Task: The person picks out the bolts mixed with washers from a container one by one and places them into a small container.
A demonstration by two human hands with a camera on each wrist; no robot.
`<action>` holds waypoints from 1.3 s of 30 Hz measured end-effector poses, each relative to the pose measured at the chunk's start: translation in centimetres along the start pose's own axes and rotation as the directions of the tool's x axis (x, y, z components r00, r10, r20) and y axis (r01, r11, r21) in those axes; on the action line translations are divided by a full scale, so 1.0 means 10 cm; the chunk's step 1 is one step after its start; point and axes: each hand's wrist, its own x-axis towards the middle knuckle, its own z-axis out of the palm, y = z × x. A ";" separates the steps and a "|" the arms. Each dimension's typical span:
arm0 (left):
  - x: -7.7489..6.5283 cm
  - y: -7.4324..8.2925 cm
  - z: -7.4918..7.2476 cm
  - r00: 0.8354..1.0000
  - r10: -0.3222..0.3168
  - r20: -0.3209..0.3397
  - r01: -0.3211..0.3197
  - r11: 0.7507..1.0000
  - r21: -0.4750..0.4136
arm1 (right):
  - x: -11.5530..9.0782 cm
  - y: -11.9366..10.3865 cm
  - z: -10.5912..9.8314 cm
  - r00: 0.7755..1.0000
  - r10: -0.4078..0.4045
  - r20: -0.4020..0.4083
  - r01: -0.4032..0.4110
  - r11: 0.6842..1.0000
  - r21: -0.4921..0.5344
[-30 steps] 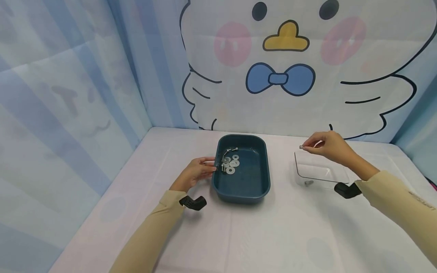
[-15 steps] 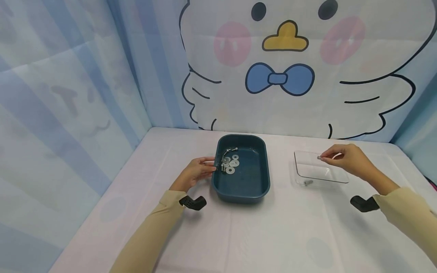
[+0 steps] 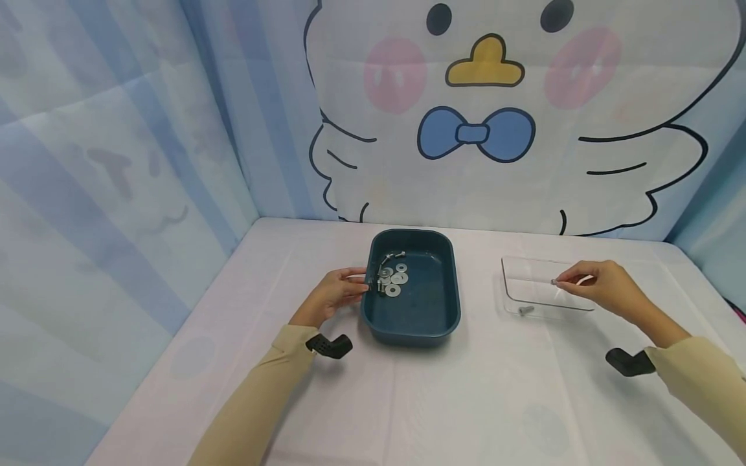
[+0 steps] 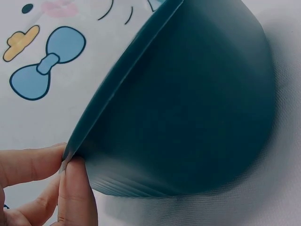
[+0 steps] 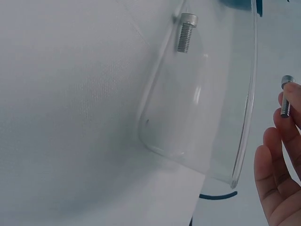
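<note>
My left hand point(image 3: 333, 296) pinches the left rim of a dark teal tray point(image 3: 431, 298); in the left wrist view the thumb and a finger point(image 4: 33, 165) press the rim from both sides. Several washers point(image 3: 393, 290) and metal bolts point(image 3: 384, 260) lie along that side of the tray. Above a clear plastic box point(image 3: 515, 285), my right hand point(image 3: 609, 291) pinches a small socket-head bolt point(image 5: 286, 106) between thumb and fingertip, tilted slightly with its head up. Another such bolt point(image 5: 185, 35) rests inside the box, near its front left corner in the head view.
Both containers stand on a white cloth-covered table point(image 3: 466, 401), with a gap between them. A curtain with a cartoon bird point(image 3: 484, 188) hangs behind, and a striped blue curtain point(image 3: 116, 194) hangs on the left.
My right hand, holding the bolt, has moved right and down from the box's back left corner to over its middle. The left hand and the tray have stayed put.
</note>
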 end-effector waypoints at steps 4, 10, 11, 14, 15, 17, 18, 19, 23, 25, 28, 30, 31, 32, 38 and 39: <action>0.00 0.00 0.00 1.000 -0.002 -0.001 0.002 1.000 -0.002 | -0.01 0.03 0.02 1.000 -0.012 -0.015 0.012 1.000 -0.011; 0.00 0.00 0.00 1.000 0.001 -0.002 -0.001 1.000 -0.002 | 0.00 0.09 0.04 1.000 0.001 -0.010 -0.001 1.000 -0.015; 0.00 0.00 0.00 1.000 0.002 0.000 -0.002 1.000 -0.003 | 0.01 0.10 0.04 1.000 0.002 -0.008 -0.002 1.000 -0.016; 0.00 0.00 -0.01 1.000 0.003 0.007 -0.003 1.000 -0.006 | 0.02 0.12 0.04 1.000 0.001 -0.008 -0.002 1.000 -0.023; 0.00 0.00 -0.01 1.000 0.002 0.008 -0.002 1.000 -0.006 | 0.02 0.12 0.05 1.000 0.001 -0.007 -0.001 1.000 -0.024; 0.00 -0.01 -0.01 1.000 0.001 0.015 -0.001 1.000 -0.005 | 0.02 0.12 0.06 1.000 -0.005 -0.005 0.005 1.000 -0.029; 0.00 -0.01 -0.01 1.000 0.001 0.018 -0.001 1.000 -0.004 | 0.02 0.12 0.06 1.000 -0.007 -0.004 0.007 0.999 -0.032; 0.00 -0.01 -0.02 1.000 0.002 0.020 -0.002 1.000 -0.002 | 0.02 0.12 0.07 1.000 -0.011 -0.003 0.011 0.999 -0.035; 0.00 -0.01 -0.02 1.000 0.000 0.029 0.000 1.000 -0.002 | 0.03 0.11 0.08 1.000 -0.021 0.004 0.021 0.999 -0.043; 0.00 0.00 -0.02 1.000 -0.003 0.026 0.003 1.000 -0.004 | 0.03 0.11 0.08 1.000 -0.025 0.009 0.025 0.999 -0.045; 0.00 0.00 -0.02 1.000 -0.008 0.019 0.008 1.000 -0.006 | 0.04 0.11 0.08 1.000 -0.028 0.014 0.028 0.998 -0.049; 0.00 0.00 -0.01 1.000 -0.010 0.015 0.011 1.000 -0.007 | 0.04 0.11 0.07 0.999 -0.033 0.011 0.033 0.998 -0.048; 0.00 0.01 -0.01 1.000 -0.011 0.014 0.011 1.000 -0.007 | 0.04 0.11 0.07 0.999 -0.033 0.010 0.033 0.998 -0.046; 0.00 0.01 -0.01 1.000 -0.011 0.014 0.011 1.000 -0.008 | 0.04 0.11 0.07 0.999 -0.032 0.009 0.033 0.998 -0.044; 0.01 0.00 -0.02 1.000 -0.008 0.021 0.009 1.000 -0.006 | 0.04 0.14 0.05 1.000 -0.001 0.024 0.001 1.000 -0.019; 0.01 0.00 -0.02 1.000 -0.009 0.021 0.009 1.000 -0.005 | 0.04 0.14 0.05 1.000 0.010 0.028 -0.009 1.000 -0.012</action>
